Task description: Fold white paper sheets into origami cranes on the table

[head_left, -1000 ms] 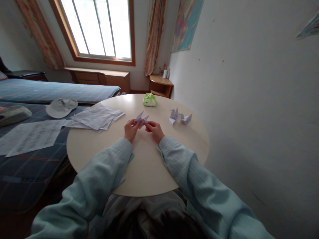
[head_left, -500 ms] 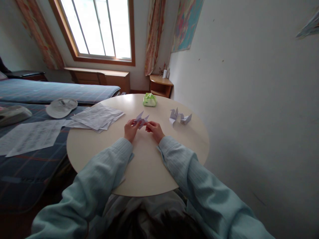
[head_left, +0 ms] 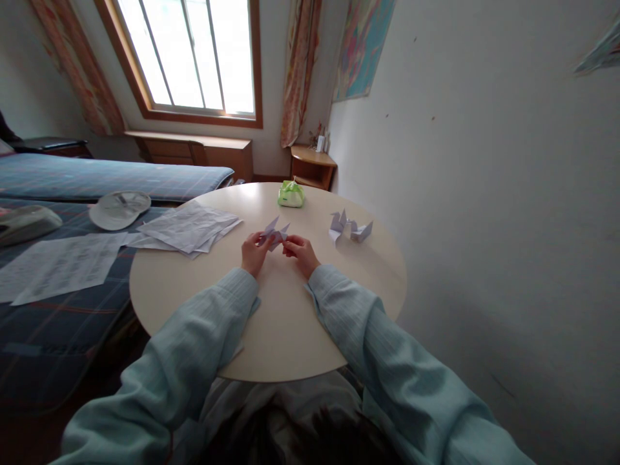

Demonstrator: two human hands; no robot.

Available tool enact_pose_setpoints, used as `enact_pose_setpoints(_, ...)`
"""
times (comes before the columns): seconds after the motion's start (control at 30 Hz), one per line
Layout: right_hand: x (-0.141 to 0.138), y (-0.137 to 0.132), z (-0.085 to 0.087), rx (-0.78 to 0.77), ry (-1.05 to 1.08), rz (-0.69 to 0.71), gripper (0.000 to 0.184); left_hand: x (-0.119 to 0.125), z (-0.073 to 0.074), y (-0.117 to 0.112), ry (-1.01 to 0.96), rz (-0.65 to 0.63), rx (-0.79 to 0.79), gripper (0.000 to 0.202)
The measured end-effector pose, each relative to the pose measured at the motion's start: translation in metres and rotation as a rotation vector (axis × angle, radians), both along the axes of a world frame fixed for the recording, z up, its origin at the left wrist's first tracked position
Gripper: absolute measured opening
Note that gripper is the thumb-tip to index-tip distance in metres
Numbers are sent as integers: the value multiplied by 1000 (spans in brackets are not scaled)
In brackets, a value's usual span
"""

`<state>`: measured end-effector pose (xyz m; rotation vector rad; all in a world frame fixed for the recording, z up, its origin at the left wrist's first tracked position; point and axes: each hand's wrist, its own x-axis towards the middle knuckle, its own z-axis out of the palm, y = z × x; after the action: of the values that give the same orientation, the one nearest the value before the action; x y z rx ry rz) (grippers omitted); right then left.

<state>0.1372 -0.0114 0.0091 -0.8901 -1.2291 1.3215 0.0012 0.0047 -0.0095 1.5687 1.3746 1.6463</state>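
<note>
head view: a small folded paper figure (head_left: 274, 234) is pinched at the middle of the round desk (head_left: 290, 323), its long axis laid left to right. the grip of the left hand (head_left: 252, 252) is closed on one end, that of the right hand (head_left: 301, 252) on the other, both equally near.

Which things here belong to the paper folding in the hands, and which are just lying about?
In hand: folded paper piece, pinched by left hand and right hand; likely also the loose sheets.
Lying about: folded paper figures, green packet, cap and printed pages on the bed.
</note>
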Motion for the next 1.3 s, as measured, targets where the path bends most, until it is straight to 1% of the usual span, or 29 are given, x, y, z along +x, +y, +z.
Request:
enact_pose_setpoints(0.57, 0, 1, -2, 24, -8, -10, 21, -1, -3, 3, 14, 2, -3, 32)
enact_pose_setpoints(0.73, 0, 1, -2, 23, 2, -6, 21, 0, -2, 1, 10, -18, -8, 33)
enact_pose_setpoints(1.07, 0, 1, -1, 18, 2, -9, 18, -1, -2, 2, 27, -12, -10, 33)
enact_pose_setpoints(1.3, 0, 2, -2, 20, 11, 1, 17, -1, -4, 4, 24, -28, -20, 35)
